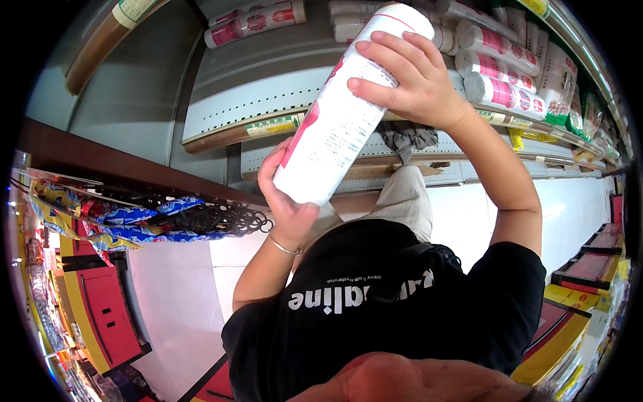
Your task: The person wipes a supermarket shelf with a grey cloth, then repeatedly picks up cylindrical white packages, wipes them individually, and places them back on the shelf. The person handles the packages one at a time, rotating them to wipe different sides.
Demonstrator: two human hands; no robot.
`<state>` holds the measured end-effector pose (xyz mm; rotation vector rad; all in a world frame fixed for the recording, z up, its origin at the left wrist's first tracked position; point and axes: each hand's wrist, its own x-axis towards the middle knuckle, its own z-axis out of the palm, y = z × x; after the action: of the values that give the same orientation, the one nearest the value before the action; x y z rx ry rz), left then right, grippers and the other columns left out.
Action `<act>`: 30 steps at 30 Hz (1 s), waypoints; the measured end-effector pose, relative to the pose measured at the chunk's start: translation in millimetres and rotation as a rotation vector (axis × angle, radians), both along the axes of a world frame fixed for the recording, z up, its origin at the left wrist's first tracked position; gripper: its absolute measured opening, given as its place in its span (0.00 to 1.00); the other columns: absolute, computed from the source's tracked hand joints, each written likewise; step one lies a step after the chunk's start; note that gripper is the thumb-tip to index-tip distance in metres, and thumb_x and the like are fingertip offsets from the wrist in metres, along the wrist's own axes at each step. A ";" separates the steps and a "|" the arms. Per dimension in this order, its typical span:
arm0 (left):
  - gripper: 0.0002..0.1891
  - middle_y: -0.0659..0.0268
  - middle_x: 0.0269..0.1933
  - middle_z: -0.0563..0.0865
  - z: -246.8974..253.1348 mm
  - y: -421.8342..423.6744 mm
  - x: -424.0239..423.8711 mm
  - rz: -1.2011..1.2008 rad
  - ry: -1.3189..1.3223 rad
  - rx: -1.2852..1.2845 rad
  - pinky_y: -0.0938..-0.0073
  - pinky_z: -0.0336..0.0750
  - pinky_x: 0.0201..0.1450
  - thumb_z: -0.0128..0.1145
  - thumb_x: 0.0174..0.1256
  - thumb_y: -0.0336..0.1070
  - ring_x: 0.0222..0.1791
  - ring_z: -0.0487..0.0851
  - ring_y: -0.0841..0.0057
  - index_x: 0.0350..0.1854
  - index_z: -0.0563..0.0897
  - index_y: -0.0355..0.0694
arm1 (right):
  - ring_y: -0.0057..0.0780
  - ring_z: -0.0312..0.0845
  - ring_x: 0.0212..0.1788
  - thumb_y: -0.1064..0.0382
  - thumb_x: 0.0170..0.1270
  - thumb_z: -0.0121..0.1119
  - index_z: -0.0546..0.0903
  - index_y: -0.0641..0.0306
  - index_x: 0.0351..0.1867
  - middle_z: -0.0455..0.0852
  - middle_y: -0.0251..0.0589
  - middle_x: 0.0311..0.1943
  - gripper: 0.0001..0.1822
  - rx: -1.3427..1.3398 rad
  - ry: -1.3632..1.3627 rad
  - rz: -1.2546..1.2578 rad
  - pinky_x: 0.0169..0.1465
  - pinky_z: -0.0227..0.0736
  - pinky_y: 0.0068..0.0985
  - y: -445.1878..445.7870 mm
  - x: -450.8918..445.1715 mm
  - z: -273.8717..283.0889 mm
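Observation:
A white cylindrical paper pack (341,115), like those of dried noodles, is held at a slant in front of me by both hands. It has pink patterning along one side and small printed writing on the face towards me. My left hand (289,196) wraps the lower end, with the thumb across the bottom edge. Near the upper end, my right hand (412,80) lies over the side with its fingers spread around the paper. Similar pink-and-white packs (507,93) are stacked on the shelf (241,110) behind, right of my right hand.
More such packs (256,25) lie at the shelf's back left. A crumpled grey cloth (409,140) hangs by the lower shelf. Blue and yellow packets (150,216) hang on a strip at the left. Red-and-yellow display units (103,311) stand beyond the white tiled floor (171,286).

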<state>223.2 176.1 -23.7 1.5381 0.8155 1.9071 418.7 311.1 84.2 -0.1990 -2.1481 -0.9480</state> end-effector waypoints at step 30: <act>0.47 0.57 0.62 0.63 20.7 28.8 -4.0 -0.618 -0.183 -0.481 0.68 0.59 0.62 0.64 0.50 0.41 0.62 0.63 0.69 0.67 0.47 0.33 | 0.37 0.59 0.64 0.65 0.48 0.61 0.65 0.45 0.60 0.68 0.42 0.59 0.34 -0.293 0.112 -0.001 0.68 0.46 0.34 -15.8 -11.6 -34.4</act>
<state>219.2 204.9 -3.0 1.1238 0.5696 1.2606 407.1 295.4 49.7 -0.3873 -2.1748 -0.6036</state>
